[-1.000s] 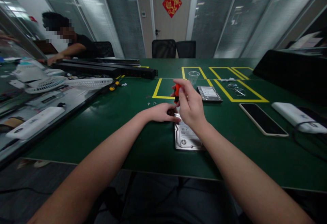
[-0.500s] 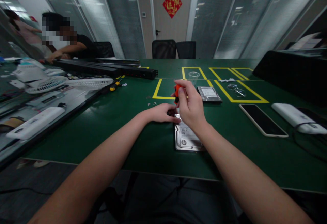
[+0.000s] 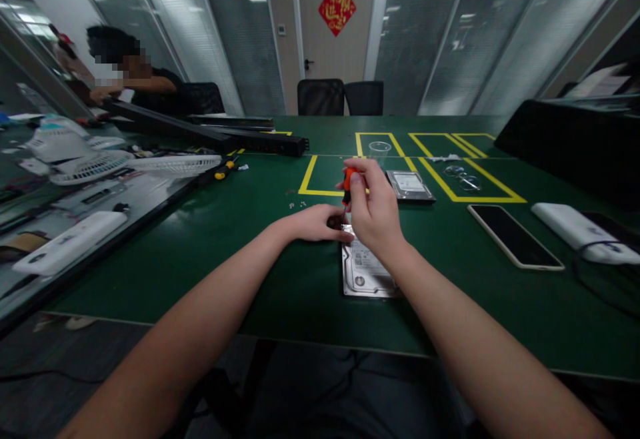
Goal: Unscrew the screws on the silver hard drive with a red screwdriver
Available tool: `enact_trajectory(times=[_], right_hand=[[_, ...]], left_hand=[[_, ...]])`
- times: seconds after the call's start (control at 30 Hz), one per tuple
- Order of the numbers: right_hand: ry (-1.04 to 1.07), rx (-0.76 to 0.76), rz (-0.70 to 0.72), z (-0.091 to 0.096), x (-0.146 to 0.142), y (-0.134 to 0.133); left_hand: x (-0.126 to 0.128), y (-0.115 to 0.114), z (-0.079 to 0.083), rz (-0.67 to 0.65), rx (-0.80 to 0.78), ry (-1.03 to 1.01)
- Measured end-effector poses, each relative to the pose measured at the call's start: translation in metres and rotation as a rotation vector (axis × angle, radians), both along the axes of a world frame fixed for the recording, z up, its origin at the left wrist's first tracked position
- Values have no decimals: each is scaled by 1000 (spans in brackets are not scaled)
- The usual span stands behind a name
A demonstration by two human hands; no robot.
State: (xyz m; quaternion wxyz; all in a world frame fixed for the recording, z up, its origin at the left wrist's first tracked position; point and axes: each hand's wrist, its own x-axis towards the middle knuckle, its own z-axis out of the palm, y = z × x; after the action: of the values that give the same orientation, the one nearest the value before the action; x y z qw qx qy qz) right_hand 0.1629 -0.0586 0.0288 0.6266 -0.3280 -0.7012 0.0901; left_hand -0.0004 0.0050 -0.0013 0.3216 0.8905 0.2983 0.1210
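Note:
A silver hard drive (image 3: 367,272) lies flat on the green table, its near end toward me. My right hand (image 3: 375,202) is closed round the orange and black handle of a screwdriver (image 3: 348,182), held upright with its shaft pointing down at the drive's far left corner. The tip is hidden by my fingers. My left hand (image 3: 320,222) grips that same corner, thumb on the edge and fingers curled around the shaft's lower end. Several tiny screws (image 3: 297,205) lie on the table beyond my left hand. A second hard drive (image 3: 411,185) sits past my right hand.
A clear plastic cup (image 3: 380,152), glasses (image 3: 465,179), a phone (image 3: 515,235) and a white power bank (image 3: 585,231) stand to the right. Fan parts (image 3: 90,159), a yellow-black tool (image 3: 225,170) and long black bars (image 3: 270,142) fill the left. A co-worker (image 3: 155,89) sits there.
My hands, the screwdriver and the drive have barely shifted. At the far left, the co-worker has raised one end of a black bar, and the person behind has moved.

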Motion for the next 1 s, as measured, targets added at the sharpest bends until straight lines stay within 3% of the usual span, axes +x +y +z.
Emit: enact_trajectory(times=[1.0], right_hand=[[4,-17,-8,-1,-1,1]], left_hand=[[0,1,-2,11,2,8]])
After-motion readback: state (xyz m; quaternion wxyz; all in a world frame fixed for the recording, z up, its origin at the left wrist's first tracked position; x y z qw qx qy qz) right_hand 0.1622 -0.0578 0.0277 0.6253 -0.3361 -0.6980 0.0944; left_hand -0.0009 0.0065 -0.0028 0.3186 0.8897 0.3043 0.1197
